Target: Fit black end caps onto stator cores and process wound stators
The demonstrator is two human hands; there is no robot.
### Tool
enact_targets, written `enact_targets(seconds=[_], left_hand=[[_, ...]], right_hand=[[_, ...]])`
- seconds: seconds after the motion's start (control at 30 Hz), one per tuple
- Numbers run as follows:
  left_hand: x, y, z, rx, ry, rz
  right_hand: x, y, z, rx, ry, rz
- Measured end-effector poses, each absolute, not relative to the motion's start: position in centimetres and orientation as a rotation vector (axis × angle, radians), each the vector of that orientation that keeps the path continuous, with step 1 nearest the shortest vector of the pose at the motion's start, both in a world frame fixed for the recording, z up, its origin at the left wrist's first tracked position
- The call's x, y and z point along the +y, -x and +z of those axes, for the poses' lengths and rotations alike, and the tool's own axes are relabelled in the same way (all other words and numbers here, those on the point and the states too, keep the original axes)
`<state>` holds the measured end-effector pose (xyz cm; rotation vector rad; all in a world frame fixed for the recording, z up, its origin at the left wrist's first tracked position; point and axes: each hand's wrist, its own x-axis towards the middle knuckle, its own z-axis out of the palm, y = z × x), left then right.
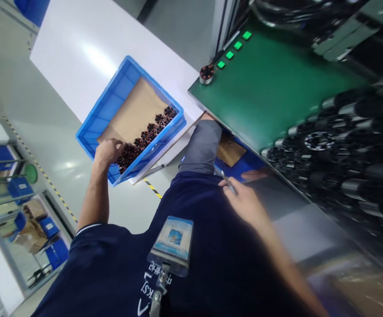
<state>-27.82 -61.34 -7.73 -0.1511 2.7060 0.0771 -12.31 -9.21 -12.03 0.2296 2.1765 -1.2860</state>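
My left hand [110, 151] reaches over the near left end of a blue plastic crate [127, 61], its fingers curled beside a row of dark motor stators with copper windings [147, 137]. What those fingers pinch, if anything, is hidden. A brown cardboard sheet [135, 112] lies in the crate next to the stators. Held in front of my body, my right hand [244, 200] is closed around a slim grey pen-like tool [228, 182]; its exact kind is unclear. One stator in a silvery ring [206, 74] stands at the corner of the green work surface [264, 88].
Many black and silver cylindrical motor parts [323, 145] crowd the right of the green surface, near several lit green squares [230, 55]. Machinery [353, 35] overhangs at top right. The crate rests on a white table [69, 39]. Shelves with blue bins [49, 226] stand at left.
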Motion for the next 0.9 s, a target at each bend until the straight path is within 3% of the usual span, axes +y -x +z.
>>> enact_targets(seconds=[0.1,0.17,0.33,0.53,0.73,0.9], left_hand=[[-56.1,32.5,-7.5,2.900,-0.009,0.219],[-50.6,36.7,-9.0,2.995,-0.324,0.533],[-36.6,47.6,-15.2,2.816,-0.599,1.007],[-32.5,54.6,-17.5,2.726,-0.563,1.168],[-31.4,47.5,-14.4,2.653,-0.855,1.316],[-27.4,32.4,-5.5,2.536,-1.212,1.633]], right_hand=[[-9.5,12.2,-11.8,2.183,-0.223,-1.307],[-9.7,12.0,-11.4,2.193,-0.224,-1.323],[-9.1,10.7,-9.9,2.199,-0.243,-1.407],[-7.5,7.7,-10.3,2.250,-0.444,-1.570],[-7.7,6.9,-10.1,2.299,-0.601,-1.752],[-8.3,8.4,-7.2,2.515,-0.746,-1.927]])
